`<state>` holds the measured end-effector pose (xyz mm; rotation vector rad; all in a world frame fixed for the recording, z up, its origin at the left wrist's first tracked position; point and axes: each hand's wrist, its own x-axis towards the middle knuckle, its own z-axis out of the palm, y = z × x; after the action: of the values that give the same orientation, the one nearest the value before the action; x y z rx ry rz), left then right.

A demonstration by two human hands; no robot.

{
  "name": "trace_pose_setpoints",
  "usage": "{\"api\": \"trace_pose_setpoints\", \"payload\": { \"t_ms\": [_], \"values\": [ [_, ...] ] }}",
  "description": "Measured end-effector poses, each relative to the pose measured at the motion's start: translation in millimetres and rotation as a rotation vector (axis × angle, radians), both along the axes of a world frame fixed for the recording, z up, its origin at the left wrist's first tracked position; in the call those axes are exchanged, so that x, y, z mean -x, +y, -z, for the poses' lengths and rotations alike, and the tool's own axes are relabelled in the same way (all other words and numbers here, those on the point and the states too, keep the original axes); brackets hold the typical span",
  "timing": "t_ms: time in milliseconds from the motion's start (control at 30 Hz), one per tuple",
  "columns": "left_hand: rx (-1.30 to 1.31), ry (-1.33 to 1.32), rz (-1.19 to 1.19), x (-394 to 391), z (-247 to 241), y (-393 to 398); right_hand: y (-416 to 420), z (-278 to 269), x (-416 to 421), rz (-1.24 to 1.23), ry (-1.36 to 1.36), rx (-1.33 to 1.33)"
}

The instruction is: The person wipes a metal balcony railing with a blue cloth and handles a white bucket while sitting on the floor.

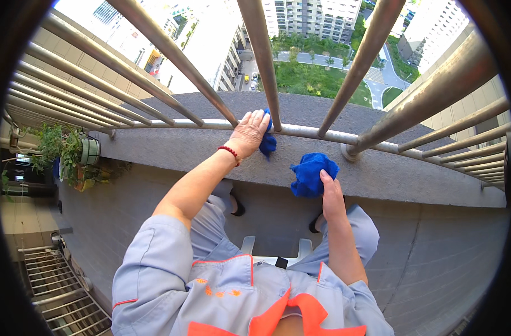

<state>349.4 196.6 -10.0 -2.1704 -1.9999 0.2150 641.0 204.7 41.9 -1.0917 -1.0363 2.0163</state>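
Observation:
My left hand [248, 133] lies over the bottom rail [303, 131] of a metal railing, close to the foot of an upright bar [262, 67]. Beneath its fingers is a blue cloth [268, 146], part of it hanging down on the near side of the rail; the palm hides the rest. A second blue cloth [313, 174], bunched up, is held in my right hand [333, 194] with the thumb on top. That hand is above the near edge of the concrete ledge [188, 147], apart from the railing. A red bead bracelet circles my left wrist.
A thick slanted post [423, 90] meets the ledge at the right. Potted plants [66, 147] stand at the left end. White plastic legs, apparently a stool's [248, 244], show between my knees. Beyond the bars, far below, are lawns and tall buildings.

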Motion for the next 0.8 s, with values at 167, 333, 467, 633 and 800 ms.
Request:
{"api": "trace_pose_setpoints", "payload": {
  "t_ms": [167,333,467,633,800],
  "values": [
    [0.069,0.338,-0.040,2,-6,-34,-3,8,-1,-0.335,-0.440,-0.516],
    [0.149,-0.858,-0.771,-40,-55,-66,-2,34,-5,-0.293,-0.533,-0.925],
    [-0.043,-1.744,-0.706,-52,-39,-102,-2,33,0,-0.144,-0.226,-0.764],
    [0.051,-2.335,-0.391,-88,-76,-115,-13,3,2,-0.474,-0.383,-0.521],
    [0.215,-2.525,-0.283,-113,-82,-126,-21,8,8,-0.570,-0.259,-0.346]
  ]
}}
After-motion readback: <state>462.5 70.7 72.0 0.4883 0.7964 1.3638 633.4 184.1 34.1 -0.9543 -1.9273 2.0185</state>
